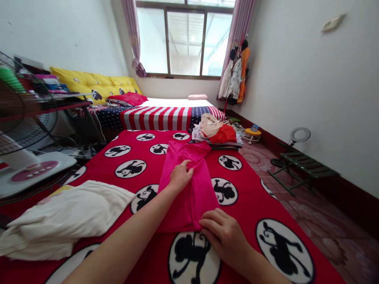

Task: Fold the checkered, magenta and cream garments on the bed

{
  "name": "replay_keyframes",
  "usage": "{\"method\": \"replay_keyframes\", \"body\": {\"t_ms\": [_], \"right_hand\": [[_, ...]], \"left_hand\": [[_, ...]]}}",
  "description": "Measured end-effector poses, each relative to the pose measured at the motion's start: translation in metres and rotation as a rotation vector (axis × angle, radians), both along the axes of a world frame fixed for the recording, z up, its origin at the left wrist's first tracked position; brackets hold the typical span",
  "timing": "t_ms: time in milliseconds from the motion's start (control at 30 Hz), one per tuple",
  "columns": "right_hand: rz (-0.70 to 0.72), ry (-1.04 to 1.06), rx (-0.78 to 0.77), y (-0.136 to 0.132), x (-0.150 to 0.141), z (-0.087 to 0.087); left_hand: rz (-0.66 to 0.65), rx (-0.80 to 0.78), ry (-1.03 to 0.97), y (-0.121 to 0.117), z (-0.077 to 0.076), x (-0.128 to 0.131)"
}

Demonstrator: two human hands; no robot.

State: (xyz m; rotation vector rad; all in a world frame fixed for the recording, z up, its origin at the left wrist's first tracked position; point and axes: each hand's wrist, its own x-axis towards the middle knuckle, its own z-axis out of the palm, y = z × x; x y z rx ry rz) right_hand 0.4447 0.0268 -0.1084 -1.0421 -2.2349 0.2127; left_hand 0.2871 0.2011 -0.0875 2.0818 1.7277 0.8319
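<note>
A bright pink garment (183,205) lies lengthwise on the red blanket (251,189), partly folded, with creases down its middle; its exact kind is hidden by the folds. My left hand (181,175) rests on its upper middle, the fingers closed on a pinch of the cloth. At the near right corner of the hem, my right hand (220,230) has its fingers curled over the edge, with the thumb hidden beneath. Left of my left forearm, a cream-white garment (83,213) lies in a loose heap. Beyond the pink garment sits a pile of clothes (216,130), beige and red on top.
An electric fan (35,165) stands at the left, by a cluttered desk (68,96). A second bed (160,117) with a striped cover is under the window. On the right floor are a green folding stool (304,163), a ring light (300,135) and a small yellow stool (252,133).
</note>
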Motion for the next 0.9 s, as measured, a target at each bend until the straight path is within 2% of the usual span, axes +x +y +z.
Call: {"method": "replay_keyframes", "body": {"t_ms": [167, 300, 433, 567, 700, 900], "right_hand": [[-0.017, 0.004, 0.003, 0.000, -0.003, 0.000], [0.005, 0.010, 0.105, 0.008, -0.002, -0.005], [-0.001, 0.026, 0.254, 0.019, -0.003, -0.021], [-0.106, 0.117, 0.372, 0.026, -0.009, -0.041], [-0.155, 0.128, 0.384, 0.026, -0.012, -0.054], [-0.198, 0.183, 0.343, 0.023, -0.018, -0.060]], "left_hand": [[0.023, 0.085, 0.078, 0.032, 0.018, 0.003], [-0.093, 0.150, 0.120, 0.075, 0.029, 0.015], [-0.236, 0.190, 0.133, 0.113, 0.032, 0.041], [-0.316, 0.180, 0.129, 0.138, 0.031, 0.064], [-0.271, 0.152, 0.113, 0.156, 0.036, 0.071], [-0.064, 0.232, -0.006, 0.177, 0.047, 0.065]]}}
